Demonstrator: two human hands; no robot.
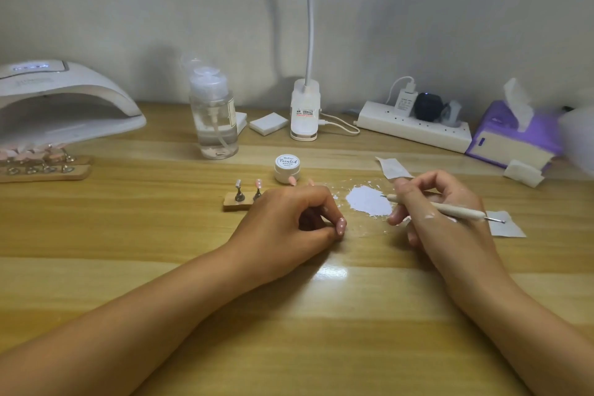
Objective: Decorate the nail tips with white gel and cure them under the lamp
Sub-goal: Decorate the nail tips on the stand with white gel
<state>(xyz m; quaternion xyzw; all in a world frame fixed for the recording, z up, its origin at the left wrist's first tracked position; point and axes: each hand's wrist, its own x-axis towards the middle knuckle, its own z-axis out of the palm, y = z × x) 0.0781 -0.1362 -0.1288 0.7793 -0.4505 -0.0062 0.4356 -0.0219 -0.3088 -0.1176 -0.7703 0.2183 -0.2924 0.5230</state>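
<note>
Leftmost: curing lamp (64,100) at the desk's (289,315) far edge. Left hand (283,222): fingers (323,201) curled, pinching a dotted pink nail tip (341,225) just above the desk. Gel jar (287,167) behind. White gel patch (369,205) between hands. Right hand (434,202) grips the dotting pen (450,210), tip at the patch edge.

At the back of the table (160,267): a clear pump bottle (216,120), a clip-on desk light (305,109), a power strip (414,131) (chargers plugged in), a purple tissue pack (511,138)
</note>
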